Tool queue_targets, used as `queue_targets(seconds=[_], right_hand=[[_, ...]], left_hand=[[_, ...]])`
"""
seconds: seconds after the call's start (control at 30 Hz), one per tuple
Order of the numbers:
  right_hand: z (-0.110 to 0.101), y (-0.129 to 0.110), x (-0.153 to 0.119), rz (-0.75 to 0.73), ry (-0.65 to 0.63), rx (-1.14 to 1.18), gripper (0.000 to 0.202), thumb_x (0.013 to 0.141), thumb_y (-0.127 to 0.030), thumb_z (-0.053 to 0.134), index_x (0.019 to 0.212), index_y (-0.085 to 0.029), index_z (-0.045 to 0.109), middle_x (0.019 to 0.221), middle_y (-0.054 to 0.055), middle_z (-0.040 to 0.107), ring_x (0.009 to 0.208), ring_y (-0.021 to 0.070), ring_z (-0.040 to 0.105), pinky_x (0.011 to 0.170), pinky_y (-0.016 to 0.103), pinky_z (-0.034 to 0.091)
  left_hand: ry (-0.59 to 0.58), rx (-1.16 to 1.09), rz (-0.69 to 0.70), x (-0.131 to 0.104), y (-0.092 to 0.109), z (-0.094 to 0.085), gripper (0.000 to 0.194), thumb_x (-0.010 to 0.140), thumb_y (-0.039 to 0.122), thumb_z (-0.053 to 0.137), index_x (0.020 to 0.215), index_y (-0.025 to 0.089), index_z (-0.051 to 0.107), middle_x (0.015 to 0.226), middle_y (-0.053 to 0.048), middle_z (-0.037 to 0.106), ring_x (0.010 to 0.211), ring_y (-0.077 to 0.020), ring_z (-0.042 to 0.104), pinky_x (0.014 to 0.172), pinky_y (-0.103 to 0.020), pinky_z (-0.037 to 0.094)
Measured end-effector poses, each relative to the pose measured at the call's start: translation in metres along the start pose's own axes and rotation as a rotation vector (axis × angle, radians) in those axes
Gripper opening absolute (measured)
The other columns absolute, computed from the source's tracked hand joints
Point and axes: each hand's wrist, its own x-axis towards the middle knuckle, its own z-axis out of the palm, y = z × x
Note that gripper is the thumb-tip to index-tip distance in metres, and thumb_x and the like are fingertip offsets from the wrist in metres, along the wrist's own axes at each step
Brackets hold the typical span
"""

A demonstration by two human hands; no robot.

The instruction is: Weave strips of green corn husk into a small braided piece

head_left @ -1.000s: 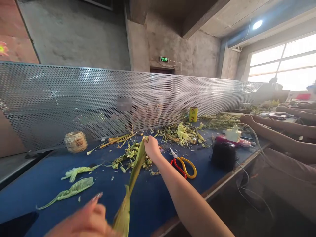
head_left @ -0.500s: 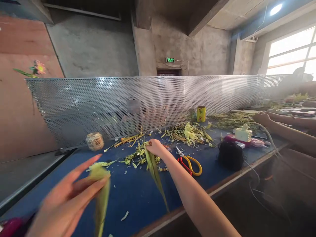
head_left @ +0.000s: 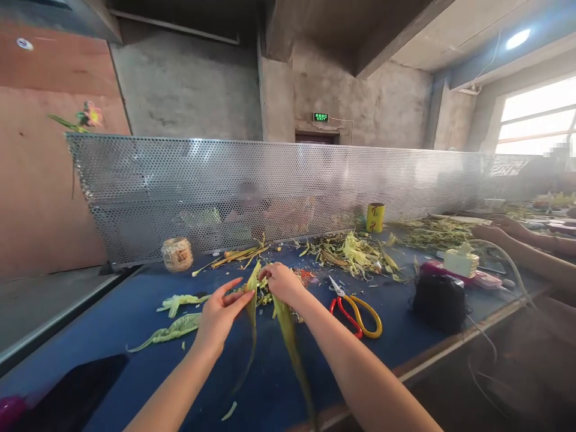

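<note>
Green-yellow, papery and long, two narrow leaf strips hang over the blue felt-covered counter (head_left: 112,312), pinched at their upper ends by the person's two hands. The right hand (head_left: 282,282) is closed around the top of the broader green leaf strip (head_left: 290,342), which trails down toward the near counter edge. The left hand (head_left: 219,315) has its fingers half spread, thumb and forefinger nipping the thinner yellowish strip (head_left: 252,300) just beside the right hand; both strips meet at the top, close to touching.

To my eye the step in hand is pulling the two strips apart lengthwise, and it would go best with both pinches kept near the split and the pull steady along the grain, so the leaf tears evenly rather than snapping across.

Just behind the hands lies a scatter of chopped green and yellow plant scraps (head_left: 265,294). Red-and-yellow-handled scissors (head_left: 355,309) lie near the right forearm, blades pointing away. Two limp pale-green leaves (head_left: 173,327) rest to the left. Farther back stand a small woven straw-coloured jar (head_left: 177,254) and a yellow can (head_left: 375,217), both against the perforated metal screen (head_left: 288,180). A black bundle (head_left: 438,303) sits to the right, and a co-worker's forearm (head_left: 522,246) reaches in beyond it.
</note>
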Motion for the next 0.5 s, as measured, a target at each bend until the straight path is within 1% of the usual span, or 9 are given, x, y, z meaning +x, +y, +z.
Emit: queue_targets(seconds=[0.07, 0.17, 0.27, 0.33, 0.4, 0.47, 0.5], right_hand=[[0.003, -0.003, -0.001, 0.016, 0.022, -0.014, 0.031, 0.069, -0.006, 0.035, 0.076, -0.017, 0.064, 0.085, 0.006, 0.057, 0.077, 0.0146, 0.052, 0.064, 0.022, 0.035], [0.008, -0.005, -0.001, 0.033, 0.023, -0.024, 0.030, 0.070, -0.006, 0.035, 0.069, -0.015, 0.063, 0.081, 0.007, 0.058, 0.080, 0.0152, 0.051, 0.066, 0.022, 0.035], [0.010, -0.003, 0.001, 0.062, 0.046, -0.038, 0.029, 0.076, -0.010, 0.036, 0.070, -0.014, 0.064, 0.077, 0.007, 0.059, 0.084, 0.0163, 0.049, 0.071, 0.023, 0.034], [0.008, -0.002, 0.001, 0.098, 0.079, -0.056, 0.032, 0.082, -0.019, 0.035, 0.074, -0.014, 0.065, 0.082, 0.008, 0.059, 0.088, 0.0182, 0.047, 0.075, 0.027, 0.032], [0.004, -0.002, 0.001, 0.121, 0.159, -0.073, 0.034, 0.085, -0.032, 0.034, 0.084, -0.017, 0.065, 0.097, 0.009, 0.057, 0.096, 0.0210, 0.043, 0.081, 0.033, 0.029], [-0.002, -0.005, -0.001, 0.061, 0.232, -0.044, 0.036, 0.084, -0.043, 0.036, 0.092, -0.022, 0.064, 0.109, 0.007, 0.053, 0.101, 0.0219, 0.040, 0.084, 0.036, 0.026], [-0.004, -0.008, -0.002, -0.001, 0.238, -0.006, 0.035, 0.082, -0.045, 0.038, 0.093, -0.024, 0.064, 0.109, 0.005, 0.054, 0.100, 0.0206, 0.041, 0.084, 0.035, 0.025]], left_hand=[[0.022, 0.027, -0.025, 0.001, -0.006, -0.003, 0.060, 0.052, 0.031, 0.073, 0.105, 0.013, 0.053, 0.066, 0.000, 0.065, 0.059, -0.0114, 0.058, 0.049, -0.019, 0.040], [0.040, 0.025, -0.062, 0.002, -0.010, -0.003, 0.058, 0.051, 0.032, 0.073, 0.104, 0.014, 0.056, 0.062, 0.002, 0.063, 0.055, -0.0095, 0.055, 0.045, -0.018, 0.036], [0.043, -0.033, -0.091, 0.004, -0.012, -0.001, 0.056, 0.052, 0.031, 0.073, 0.103, 0.015, 0.056, 0.061, 0.003, 0.063, 0.052, -0.0080, 0.053, 0.045, -0.017, 0.037], [0.028, -0.096, -0.103, 0.006, -0.012, 0.000, 0.055, 0.051, 0.028, 0.073, 0.102, 0.015, 0.056, 0.062, 0.002, 0.064, 0.053, -0.0086, 0.055, 0.047, -0.018, 0.039], [0.012, -0.149, -0.111, 0.006, -0.012, 0.000, 0.055, 0.051, 0.027, 0.073, 0.101, 0.015, 0.056, 0.063, 0.001, 0.065, 0.055, -0.0097, 0.056, 0.048, -0.019, 0.040], [0.020, -0.166, -0.108, 0.007, -0.011, -0.001, 0.057, 0.050, 0.026, 0.073, 0.102, 0.015, 0.056, 0.061, 0.001, 0.065, 0.055, -0.0103, 0.056, 0.048, -0.019, 0.041], [0.028, -0.161, -0.103, 0.008, -0.011, -0.002, 0.058, 0.049, 0.026, 0.073, 0.103, 0.016, 0.055, 0.060, 0.001, 0.064, 0.054, -0.0101, 0.056, 0.048, -0.019, 0.041]])
